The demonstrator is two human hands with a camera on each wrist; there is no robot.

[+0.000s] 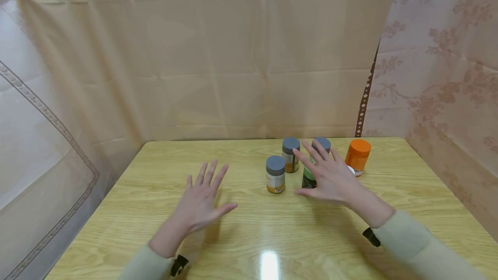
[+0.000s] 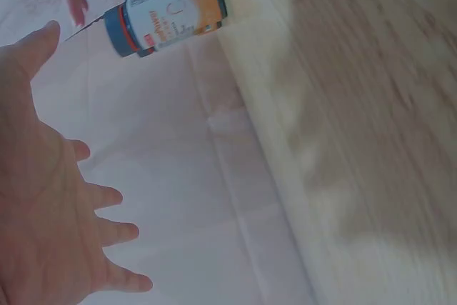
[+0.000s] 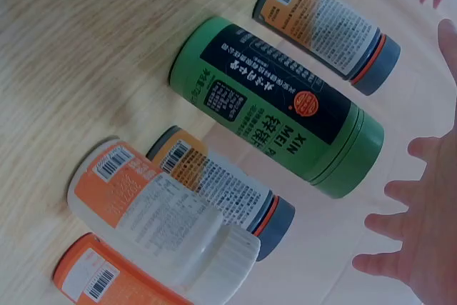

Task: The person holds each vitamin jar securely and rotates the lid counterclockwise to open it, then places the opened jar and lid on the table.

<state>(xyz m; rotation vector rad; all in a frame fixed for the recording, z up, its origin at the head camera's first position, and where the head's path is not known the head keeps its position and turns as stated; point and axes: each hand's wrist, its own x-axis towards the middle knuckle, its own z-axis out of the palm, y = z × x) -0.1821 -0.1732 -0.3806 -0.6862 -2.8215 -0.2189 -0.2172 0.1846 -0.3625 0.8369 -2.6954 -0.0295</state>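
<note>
My left hand (image 1: 200,204) hovers over the left half of the table with its fingers spread, holding nothing. My right hand (image 1: 330,178) is also spread, in front of a group of bottles, and partly covers them in the head view. Nearest its thumb are a green bottle (image 1: 309,176) and a grey-capped bottle (image 1: 275,174) with a white and orange label. Two more grey-capped bottles, one left (image 1: 290,154) and one right (image 1: 321,144), stand behind. A white bottle (image 3: 164,219) is mostly hidden by the hand in the head view. An orange bottle (image 1: 358,157) stands rightmost.
The bottles stand upright on a wood-grain table (image 1: 136,193), toward its back right. A beige curtain (image 1: 202,55) hangs behind the far edge, with a floral cloth (image 1: 447,55) on the right and pale cloth (image 1: 35,141) on the left.
</note>
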